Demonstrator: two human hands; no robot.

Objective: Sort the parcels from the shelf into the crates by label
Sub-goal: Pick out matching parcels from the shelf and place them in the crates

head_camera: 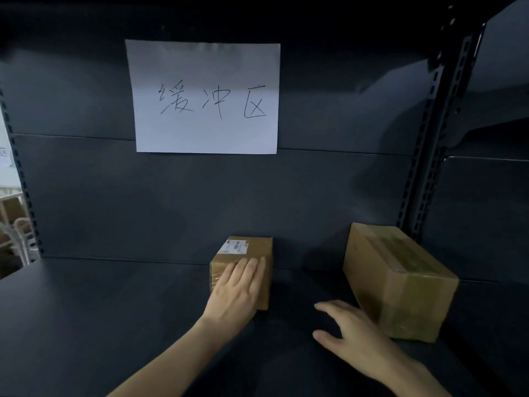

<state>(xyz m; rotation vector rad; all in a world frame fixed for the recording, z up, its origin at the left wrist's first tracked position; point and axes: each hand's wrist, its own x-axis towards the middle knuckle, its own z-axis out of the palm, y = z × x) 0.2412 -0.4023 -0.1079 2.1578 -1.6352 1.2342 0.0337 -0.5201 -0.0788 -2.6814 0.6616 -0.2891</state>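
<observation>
Two brown cardboard parcels stand on a dark shelf board (pixel 100 310). The small parcel (pixel 252 249) sits in the middle against the back panel, a white label on its top. My left hand (pixel 237 290) lies flat on its near top with straight fingers. The larger taped parcel (pixel 400 282) stands to the right, turned at an angle. My right hand (pixel 352 336) hovers just left of that parcel's near corner, fingers spread and holding nothing. No crates are in view.
A white paper sheet (pixel 204 97) with handwritten characters is stuck to the shelf's back panel. Perforated uprights (pixel 429 167) frame the bay on the right, with another bay beyond. At the far left edge, a bright room with metal-framed furniture (pixel 17 233) shows.
</observation>
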